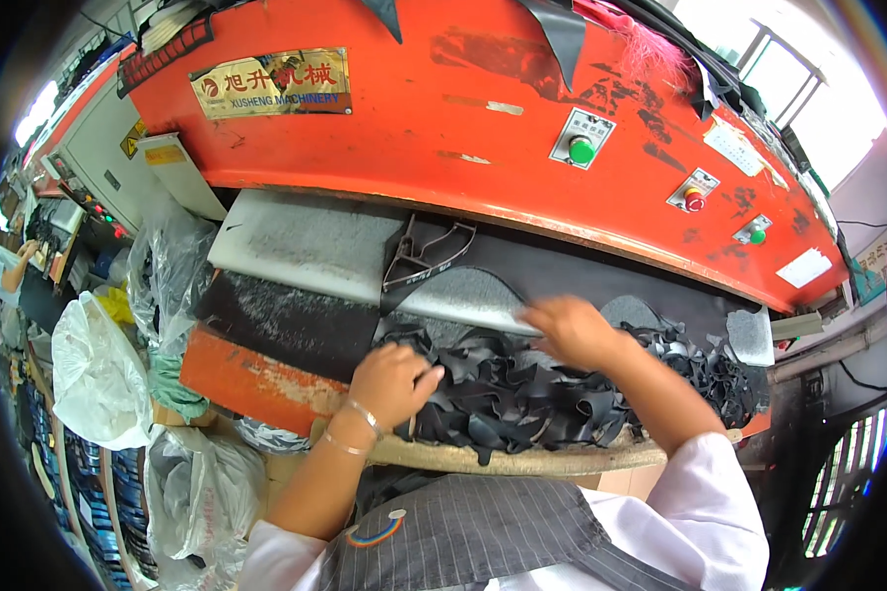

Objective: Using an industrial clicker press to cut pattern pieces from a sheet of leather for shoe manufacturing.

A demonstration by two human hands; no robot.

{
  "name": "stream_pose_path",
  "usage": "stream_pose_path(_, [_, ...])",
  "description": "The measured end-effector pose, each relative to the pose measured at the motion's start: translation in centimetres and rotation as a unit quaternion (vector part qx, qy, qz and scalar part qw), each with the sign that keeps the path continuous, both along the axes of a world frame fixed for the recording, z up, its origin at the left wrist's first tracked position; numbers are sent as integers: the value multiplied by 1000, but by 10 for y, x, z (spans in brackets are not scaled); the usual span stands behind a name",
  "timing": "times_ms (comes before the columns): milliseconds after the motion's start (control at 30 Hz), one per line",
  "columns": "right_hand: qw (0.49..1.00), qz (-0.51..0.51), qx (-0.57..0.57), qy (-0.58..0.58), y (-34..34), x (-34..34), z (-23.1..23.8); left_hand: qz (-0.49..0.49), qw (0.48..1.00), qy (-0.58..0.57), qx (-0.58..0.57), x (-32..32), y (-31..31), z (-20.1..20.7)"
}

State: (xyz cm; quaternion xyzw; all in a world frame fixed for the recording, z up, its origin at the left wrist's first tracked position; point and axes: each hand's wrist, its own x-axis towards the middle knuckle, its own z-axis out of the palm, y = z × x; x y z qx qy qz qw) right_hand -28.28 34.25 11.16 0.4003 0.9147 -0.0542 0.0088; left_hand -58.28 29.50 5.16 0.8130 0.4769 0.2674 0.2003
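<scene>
My left hand (394,387), with bracelets at its wrist, rests at the left end of a pile of black leather-like scraps (522,394). Its fingers bend loosely downward and the thumb stands apart; nothing shows in it. My right hand (572,333) is over the far side of the pile, by a grey-white curved piece (468,293). Motion blurs its fingers, so any hold is hidden. Beyond my hands, a metal cutting die (429,258) stands at the edge of a white cutting board (306,241). A black sheet (572,266) lies under the red machine's beam (414,128).
Green buttons (581,150) and a red knob (695,200) sit on the beam's face. A worn orange table part (256,379) and pale front edge (522,458) border the work. Plastic sacks (99,369) stand at left. A person's arm (22,258) shows far left.
</scene>
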Motion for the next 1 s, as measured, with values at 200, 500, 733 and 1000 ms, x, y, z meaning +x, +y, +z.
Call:
stream_pose_path(200, [959, 173, 180, -132, 170, -81, -73, -20, 993, 35, 108, 19, 75, -78])
stream_pose_path(500, [950, 254, 134, -122, 212, -85, -81, -21, 996, 64, 57, 20, 97, -89])
stream_pose_path(733, [942, 280, 112, -149, 223, -81, -73, -8, 994, 75, 83, 29, 100, -91])
stream_pose_path(1000, [990, 104, 88, -26, 158, -53, 34, 9, 991, 72, 114, 21, 105, -92])
